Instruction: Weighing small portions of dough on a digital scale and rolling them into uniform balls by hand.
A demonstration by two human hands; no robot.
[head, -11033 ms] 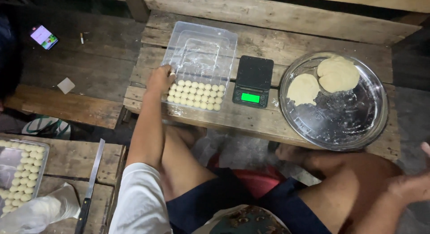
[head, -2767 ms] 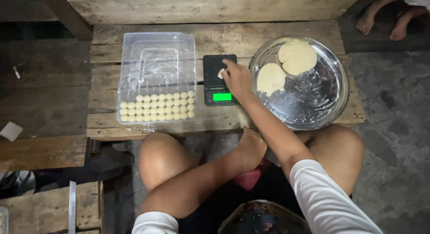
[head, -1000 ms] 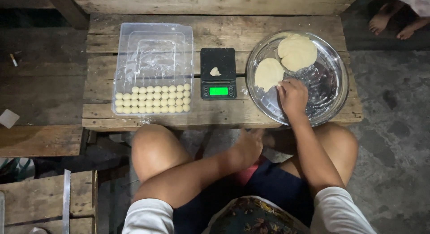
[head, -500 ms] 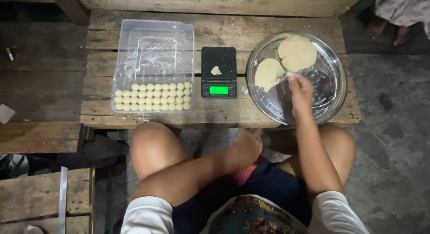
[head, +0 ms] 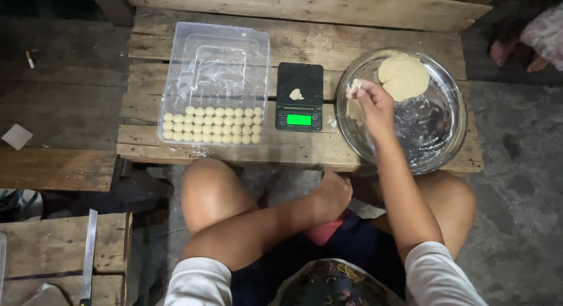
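My right hand (head: pixel 373 104) is raised over the left part of the round metal tray (head: pixel 437 142), pinching a small piece of dough (head: pixel 354 85). A flat dough disc (head: pixel 403 76) lies at the tray's far side, and another is partly hidden under my hand. A small dough bit (head: pixel 297 94) rests on the black digital scale (head: pixel 299 96) with its green display lit. The clear plastic tray (head: pixel 217 77) holds rows of small dough balls (head: pixel 212 123) along its near edge. My left hand (head: pixel 333 193) rests closed in my lap, and I cannot see anything in it.
A low wooden plank table (head: pixel 305 39) carries everything. A saw blade (head: pixel 88 253) lies on a wooden bench at the lower left. Another person's feet (head: pixel 516 51) show at the upper right. A white scrap (head: pixel 16 136) lies on the left planks.
My right hand left the scale, went to the dough in the metal tray, and now lifts toward the tray's left rim with a pinched piece. My left hand stays in my lap.
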